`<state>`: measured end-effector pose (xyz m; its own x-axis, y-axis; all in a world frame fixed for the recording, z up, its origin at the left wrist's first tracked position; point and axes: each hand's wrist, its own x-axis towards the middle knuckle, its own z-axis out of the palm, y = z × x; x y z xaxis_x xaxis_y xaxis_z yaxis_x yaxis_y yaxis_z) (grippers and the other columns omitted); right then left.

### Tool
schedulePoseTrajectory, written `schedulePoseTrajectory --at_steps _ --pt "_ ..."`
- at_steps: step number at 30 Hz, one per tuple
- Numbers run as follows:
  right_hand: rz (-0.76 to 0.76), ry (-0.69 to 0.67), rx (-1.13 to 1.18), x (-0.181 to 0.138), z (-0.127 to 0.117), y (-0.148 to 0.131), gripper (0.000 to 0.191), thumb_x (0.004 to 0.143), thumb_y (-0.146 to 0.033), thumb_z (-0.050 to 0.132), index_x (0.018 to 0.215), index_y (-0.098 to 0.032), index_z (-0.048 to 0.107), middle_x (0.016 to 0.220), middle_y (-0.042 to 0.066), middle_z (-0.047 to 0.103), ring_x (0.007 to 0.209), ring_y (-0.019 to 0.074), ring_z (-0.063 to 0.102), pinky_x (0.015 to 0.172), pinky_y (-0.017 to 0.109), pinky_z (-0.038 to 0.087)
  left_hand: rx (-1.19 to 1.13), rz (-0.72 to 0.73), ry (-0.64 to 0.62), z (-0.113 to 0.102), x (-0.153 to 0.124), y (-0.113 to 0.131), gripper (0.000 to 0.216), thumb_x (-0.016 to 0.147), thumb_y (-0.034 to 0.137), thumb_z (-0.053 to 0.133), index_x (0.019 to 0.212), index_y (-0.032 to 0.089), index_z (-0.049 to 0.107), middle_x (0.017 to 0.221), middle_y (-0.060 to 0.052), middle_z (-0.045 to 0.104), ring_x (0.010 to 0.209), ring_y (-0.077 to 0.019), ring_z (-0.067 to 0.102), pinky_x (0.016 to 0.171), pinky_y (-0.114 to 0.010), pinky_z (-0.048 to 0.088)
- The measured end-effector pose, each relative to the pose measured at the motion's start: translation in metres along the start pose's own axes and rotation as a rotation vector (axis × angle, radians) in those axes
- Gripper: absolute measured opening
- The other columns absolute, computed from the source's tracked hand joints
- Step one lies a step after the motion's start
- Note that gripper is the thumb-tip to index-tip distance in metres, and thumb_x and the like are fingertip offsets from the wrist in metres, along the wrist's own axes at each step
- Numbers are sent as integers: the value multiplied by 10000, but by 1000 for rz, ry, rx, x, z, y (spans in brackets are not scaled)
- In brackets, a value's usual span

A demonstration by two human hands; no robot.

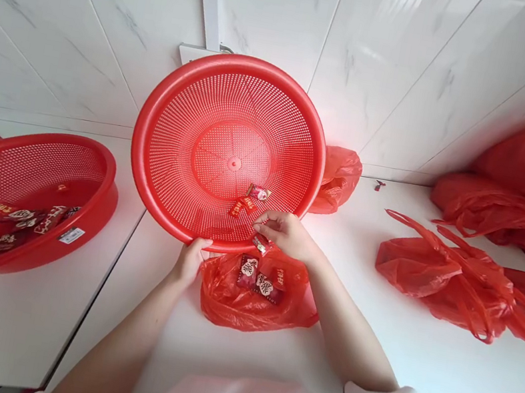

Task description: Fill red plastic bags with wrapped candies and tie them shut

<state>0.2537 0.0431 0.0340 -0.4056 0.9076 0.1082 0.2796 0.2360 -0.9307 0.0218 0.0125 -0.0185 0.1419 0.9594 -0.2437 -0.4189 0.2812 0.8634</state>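
White table (438, 377) beneath; left hand (190, 262) grips tilted red colander (238, 104).

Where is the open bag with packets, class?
Just below centre in the head view, the open bag lies on the white table, before the tilted basket, between the left hand and right forearm.

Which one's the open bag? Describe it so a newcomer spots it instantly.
On the white table, find the red basket tipped up in the middle, its inside facing you. Just below its lower rim sits a red plastic bag. Unlike the red bags at the right, its mouth gapes, showing printed packets inside.
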Motion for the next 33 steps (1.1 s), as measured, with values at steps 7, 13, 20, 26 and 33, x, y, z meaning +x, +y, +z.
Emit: schedulePoseTrajectory --at_steps 7,13,20,26,33 --pt "-182 112 -470 5 13 7 345 967 -420 431 1037 -185 673 1134 106 682 1067 218 621 966 383 432 -34 -139 -167 5 -7 -5 341 772 284 560 1045 128 692 909 -109 733 945 -308 689 775 -424 555" --pt "-207 -35 -729 3 28 17 527 960 -491 414 1332 -134 522 1408 178 499 1374 307 375 1137 632 -54 -33 -95 -139 6 -8 -8 372 753 245 600 1108 154 665 983 -92 731 956 -298 688 761 -395 554" --pt "-255 -258 -464 -1 15 2 493 868 -377 618 1328 -216 547 1304 101 606 1156 246 599 970 373 478 -27 -120 -138 1 -4 1 354 746 284 555 996 80 701 916 -129 734 929 -312 691 790 -426 555" --pt "-166 -116 -115 -1 11 1 292 913 -263 537 1174 -182 639 1037 54 724 947 168 688 894 317 522 -61 -56 -77 2 0 5 328 734 264 545 939 67 708 934 -144 732 943 -308 686 833 -444 553" --pt "-153 -105 -112 -2 8 -2 236 936 -293 504 1061 -186 673 946 42 726 872 158 688 849 314 533 -68 -114 -44 2 0 4 327 710 278 571 915 61 706 881 -149 737 927 -319 693 842 -458 554"
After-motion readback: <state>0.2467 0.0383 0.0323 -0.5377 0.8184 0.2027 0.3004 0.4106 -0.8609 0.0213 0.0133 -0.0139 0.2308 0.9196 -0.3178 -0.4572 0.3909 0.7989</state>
